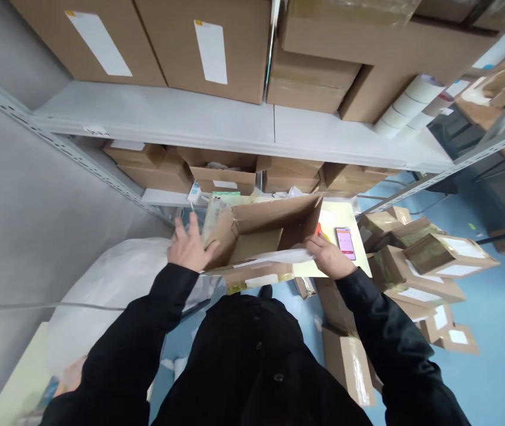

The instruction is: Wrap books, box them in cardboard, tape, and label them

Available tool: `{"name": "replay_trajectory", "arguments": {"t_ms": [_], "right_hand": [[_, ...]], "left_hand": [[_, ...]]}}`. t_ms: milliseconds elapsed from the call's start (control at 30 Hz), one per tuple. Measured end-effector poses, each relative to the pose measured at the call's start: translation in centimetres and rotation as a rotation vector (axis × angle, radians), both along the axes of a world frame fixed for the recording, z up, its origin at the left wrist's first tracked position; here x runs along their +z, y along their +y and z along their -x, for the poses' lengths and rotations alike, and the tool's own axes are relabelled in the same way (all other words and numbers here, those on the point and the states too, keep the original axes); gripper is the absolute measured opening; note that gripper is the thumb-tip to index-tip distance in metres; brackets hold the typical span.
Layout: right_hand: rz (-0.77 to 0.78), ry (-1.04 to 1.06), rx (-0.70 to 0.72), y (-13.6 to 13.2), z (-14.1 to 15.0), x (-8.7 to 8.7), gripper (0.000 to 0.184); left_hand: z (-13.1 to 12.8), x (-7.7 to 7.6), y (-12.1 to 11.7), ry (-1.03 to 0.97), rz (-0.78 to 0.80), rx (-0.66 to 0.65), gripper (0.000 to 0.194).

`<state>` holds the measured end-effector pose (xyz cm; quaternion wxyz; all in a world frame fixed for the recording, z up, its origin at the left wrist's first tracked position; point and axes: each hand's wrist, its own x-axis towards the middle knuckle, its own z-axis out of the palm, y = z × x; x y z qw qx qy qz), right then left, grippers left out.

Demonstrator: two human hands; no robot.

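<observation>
An open cardboard box (274, 214) stands at the edge of a pale yellow table (361, 254) in front of my body. A thin white strip (281, 256), perhaps paper or film, lies along its near top edge. My left hand (187, 247) is open at the box's left end, fingers spread, its thumb touching or just over the wall. At the right near corner, my right hand (330, 255) has its fingers closed around the box's edge, by the end of the white strip. A phone (345, 242) with a lit pink screen lies right of that hand.
A grey metal shelf (234, 124) crosses ahead, with cardboard boxes (216, 47) above and below it. White rolls (412, 103) lie at its right end. Several taped boxes (430, 269) are piled on the blue floor at right. A large white plastic bag (114, 290) sits at left.
</observation>
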<state>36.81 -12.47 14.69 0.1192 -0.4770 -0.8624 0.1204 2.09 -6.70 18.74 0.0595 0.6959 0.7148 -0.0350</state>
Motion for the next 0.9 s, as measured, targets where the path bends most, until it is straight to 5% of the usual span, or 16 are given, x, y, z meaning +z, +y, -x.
{"name": "replay_trajectory", "arguments": {"t_ms": [100,167,300,400,733,900], "right_hand": [[-0.045,0.029,-0.05,0.7,-0.6,1.2,0.046],[-0.083,0.046,-0.072,1.1,-0.7,2.5,0.045],[-0.157,0.064,-0.086,1.6,-0.7,5.3,0.045],[-0.159,0.065,-0.076,1.3,-0.8,6.0,0.045],[0.003,-0.009,-0.08,-0.9,-1.4,-0.3,0.038],[0.042,0.005,-0.055,-0.7,-1.6,-2.1,0.042]], "left_hand": [[1.4,0.4,1.8,-0.07,0.12,-0.015,0.048],[1.4,1.4,2.5,-0.07,0.028,-0.029,0.037],[0.2,4.2,2.5,-0.026,-0.167,-0.007,0.035],[-0.3,5.0,2.0,0.001,-0.206,-0.014,0.036],[-2.1,-0.1,0.6,0.01,-0.043,-0.094,0.038],[-1.9,-2.4,0.9,-0.058,0.019,-0.015,0.037]]}}
